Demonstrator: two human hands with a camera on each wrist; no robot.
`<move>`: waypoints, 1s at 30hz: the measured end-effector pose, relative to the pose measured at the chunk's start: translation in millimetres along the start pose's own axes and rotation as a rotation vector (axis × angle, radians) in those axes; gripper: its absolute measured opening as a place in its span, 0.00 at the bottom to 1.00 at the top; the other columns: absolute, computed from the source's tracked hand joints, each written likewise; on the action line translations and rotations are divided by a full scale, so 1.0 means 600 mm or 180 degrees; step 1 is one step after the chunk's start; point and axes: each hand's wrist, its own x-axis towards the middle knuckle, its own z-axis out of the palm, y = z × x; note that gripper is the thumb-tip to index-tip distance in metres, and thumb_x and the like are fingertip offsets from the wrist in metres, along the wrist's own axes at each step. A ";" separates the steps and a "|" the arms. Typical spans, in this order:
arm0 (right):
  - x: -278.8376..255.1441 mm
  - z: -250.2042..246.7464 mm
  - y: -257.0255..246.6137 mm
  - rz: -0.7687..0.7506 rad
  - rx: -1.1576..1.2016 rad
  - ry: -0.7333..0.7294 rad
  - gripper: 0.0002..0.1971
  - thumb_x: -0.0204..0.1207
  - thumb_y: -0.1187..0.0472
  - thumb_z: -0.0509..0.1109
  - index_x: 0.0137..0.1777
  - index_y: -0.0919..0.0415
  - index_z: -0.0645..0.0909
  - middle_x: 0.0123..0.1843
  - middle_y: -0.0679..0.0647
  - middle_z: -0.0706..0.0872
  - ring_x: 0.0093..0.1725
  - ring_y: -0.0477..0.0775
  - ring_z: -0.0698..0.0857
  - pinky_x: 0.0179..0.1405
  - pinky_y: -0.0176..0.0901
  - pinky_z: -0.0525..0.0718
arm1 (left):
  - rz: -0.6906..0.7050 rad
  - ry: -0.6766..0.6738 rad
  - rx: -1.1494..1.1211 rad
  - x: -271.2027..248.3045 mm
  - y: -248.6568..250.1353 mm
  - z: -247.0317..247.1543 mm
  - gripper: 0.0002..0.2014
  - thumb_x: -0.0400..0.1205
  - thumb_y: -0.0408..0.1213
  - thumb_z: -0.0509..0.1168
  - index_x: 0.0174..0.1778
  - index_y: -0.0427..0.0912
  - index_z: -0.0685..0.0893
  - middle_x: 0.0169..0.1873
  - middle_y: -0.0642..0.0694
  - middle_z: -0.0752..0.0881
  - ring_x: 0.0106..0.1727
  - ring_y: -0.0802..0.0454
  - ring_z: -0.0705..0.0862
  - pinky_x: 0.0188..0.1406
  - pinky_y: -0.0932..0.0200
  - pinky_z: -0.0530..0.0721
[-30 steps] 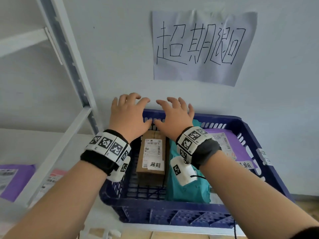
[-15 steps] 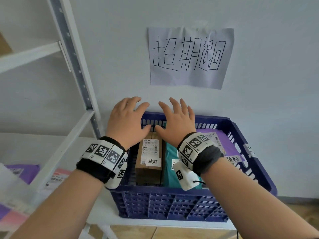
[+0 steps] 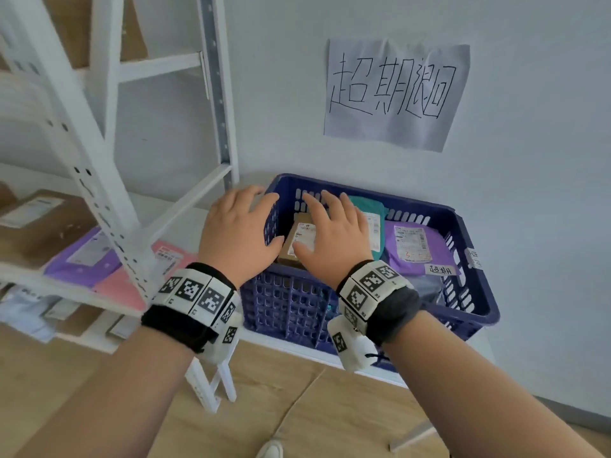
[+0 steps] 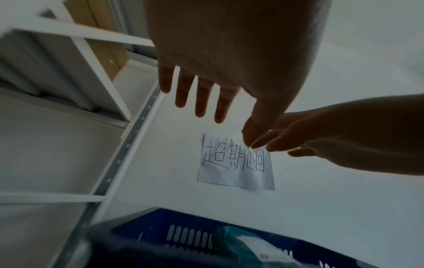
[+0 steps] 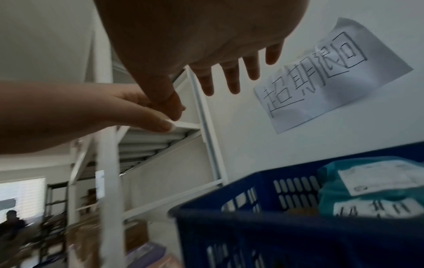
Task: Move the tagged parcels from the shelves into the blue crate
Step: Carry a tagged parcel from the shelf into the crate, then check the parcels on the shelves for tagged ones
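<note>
While hands (image 3: pixel 284 233) hover empty, crate (image 3: pixel 476 292) rim near.

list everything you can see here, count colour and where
blue crate: 1, blue, on a white ledge by the wall
brown box: 1, brown, in crate, left side
teal parcel: 1, teal, in crate, middle
purple parcel: 1, purple, in crate, right side
paper sign: 1, white, handwritten, on wall above crate
shelf rack: 1, white, left of crate
shelf parcels: purple, pink, brown, on the shelf
left hand: open, above crate's left wall
right hand: open, over the brown box
</note>
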 end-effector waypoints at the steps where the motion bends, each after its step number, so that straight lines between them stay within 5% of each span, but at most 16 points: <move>1: -0.015 0.004 -0.009 -0.0071 0.0013 -0.0022 0.38 0.76 0.44 0.64 0.84 0.48 0.52 0.86 0.54 0.54 0.85 0.60 0.47 0.82 0.57 0.44 | -0.0035 0.0021 0.0070 -0.025 -0.001 -0.006 0.32 0.71 0.49 0.74 0.71 0.46 0.78 0.68 0.42 0.78 0.69 0.39 0.74 0.69 0.39 0.71; 7: -0.083 0.026 -0.108 -0.0703 0.0145 -0.0158 0.37 0.77 0.44 0.63 0.84 0.49 0.54 0.86 0.56 0.54 0.85 0.61 0.46 0.82 0.58 0.44 | -0.0385 0.0129 0.0508 -0.150 -0.043 -0.067 0.31 0.68 0.47 0.76 0.69 0.44 0.81 0.66 0.41 0.80 0.68 0.37 0.76 0.72 0.34 0.68; 18: -0.137 0.056 -0.339 -0.1632 0.0434 -0.0487 0.37 0.79 0.45 0.61 0.85 0.48 0.50 0.86 0.54 0.51 0.85 0.60 0.45 0.82 0.55 0.42 | -0.1270 0.0397 0.1168 -0.342 -0.191 -0.211 0.30 0.67 0.45 0.76 0.66 0.44 0.82 0.64 0.40 0.81 0.66 0.36 0.76 0.70 0.38 0.69; 24: -0.166 0.103 -0.507 -0.1880 0.0599 -0.0601 0.35 0.79 0.44 0.61 0.84 0.48 0.54 0.86 0.55 0.53 0.85 0.60 0.47 0.83 0.57 0.43 | -0.1601 0.0462 0.1425 -0.467 -0.310 -0.297 0.26 0.71 0.48 0.64 0.65 0.43 0.82 0.61 0.40 0.81 0.63 0.37 0.76 0.67 0.38 0.73; 27: -0.186 0.126 -0.606 -0.1989 0.0692 -0.0638 0.35 0.79 0.44 0.61 0.84 0.48 0.54 0.86 0.54 0.53 0.85 0.60 0.48 0.82 0.56 0.43 | -0.1735 0.0377 0.1563 -0.525 -0.376 -0.348 0.27 0.68 0.42 0.70 0.65 0.43 0.81 0.62 0.40 0.80 0.63 0.38 0.75 0.67 0.38 0.72; 30: -0.208 0.144 -0.701 -0.2100 0.0775 -0.0727 0.36 0.79 0.46 0.62 0.84 0.47 0.52 0.86 0.54 0.53 0.85 0.59 0.47 0.82 0.56 0.44 | -0.1873 0.0369 0.1645 -0.575 -0.436 -0.402 0.27 0.69 0.44 0.66 0.66 0.43 0.80 0.63 0.39 0.80 0.64 0.37 0.75 0.69 0.38 0.72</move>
